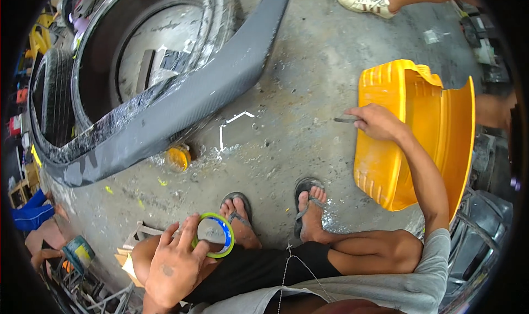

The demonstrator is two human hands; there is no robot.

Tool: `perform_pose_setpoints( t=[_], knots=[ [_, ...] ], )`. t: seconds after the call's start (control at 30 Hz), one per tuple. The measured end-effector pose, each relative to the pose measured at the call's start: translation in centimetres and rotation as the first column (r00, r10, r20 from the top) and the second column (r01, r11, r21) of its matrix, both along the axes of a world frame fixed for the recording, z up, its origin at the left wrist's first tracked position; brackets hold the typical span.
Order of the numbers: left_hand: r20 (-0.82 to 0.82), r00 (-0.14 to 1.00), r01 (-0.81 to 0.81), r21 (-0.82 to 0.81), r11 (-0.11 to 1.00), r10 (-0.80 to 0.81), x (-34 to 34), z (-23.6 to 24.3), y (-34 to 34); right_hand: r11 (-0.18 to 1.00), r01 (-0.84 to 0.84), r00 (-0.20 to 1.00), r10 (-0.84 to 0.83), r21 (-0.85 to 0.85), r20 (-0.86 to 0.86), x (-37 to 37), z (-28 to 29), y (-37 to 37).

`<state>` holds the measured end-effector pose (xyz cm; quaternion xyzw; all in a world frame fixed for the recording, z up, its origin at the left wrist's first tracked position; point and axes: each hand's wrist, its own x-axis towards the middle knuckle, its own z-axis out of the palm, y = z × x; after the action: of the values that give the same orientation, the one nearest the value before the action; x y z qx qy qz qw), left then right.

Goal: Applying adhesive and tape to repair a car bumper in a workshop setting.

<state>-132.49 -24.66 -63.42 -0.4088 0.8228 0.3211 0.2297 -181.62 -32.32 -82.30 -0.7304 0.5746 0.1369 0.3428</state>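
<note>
My left hand (175, 264) is wrapped around a roll of green tape (221, 254) with a blue inner ring, held above my left knee. Its fingers hook over the rim and through the hole. Over to the right, my right hand (381, 122) pinches a thin dark flat tool (345, 120), whose exact kind I cannot make out. That hand is in front of a curved yellow plastic panel (380, 168), and its forearm crosses the panel. Whether the hand touches the panel I cannot tell.
A long dark patterned bodywork piece (231, 85) rests against tyres (82, 88) at the upper left. Below it stands a small yellow-topped pot (178, 158). Another person's shoe (365, 3) is at the top right. Dark chair-like parts (485, 231) lie at the lower right.
</note>
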Motion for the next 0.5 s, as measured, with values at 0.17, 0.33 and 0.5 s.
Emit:
perform_pose_setpoints(
  t=[0.17, 0.33, 0.5],
  knots=[
    [0.009, 0.999, 0.045, -0.131, 0.990, -0.044, -0.7, 0.0, 0.0, 0.998, 0.044, 0.999, -0.043, 0.045, -0.013, -0.3, 0.4, 0.4],
    [0.017, 1.000, 0.022, -0.132, 0.991, -0.020, -0.8, 0.0, 0.0, 0.999, 0.039, 0.999, -0.038, 0.030, -0.016, -0.1, 0.5, 0.3],
    [0.024, 1.000, -0.012, -0.102, 0.995, 0.015, -0.7, -0.2, 0.1, 0.997, 0.053, 0.998, -0.052, 0.056, -0.024, 0.1, 0.7, 0.2]
  ],
)
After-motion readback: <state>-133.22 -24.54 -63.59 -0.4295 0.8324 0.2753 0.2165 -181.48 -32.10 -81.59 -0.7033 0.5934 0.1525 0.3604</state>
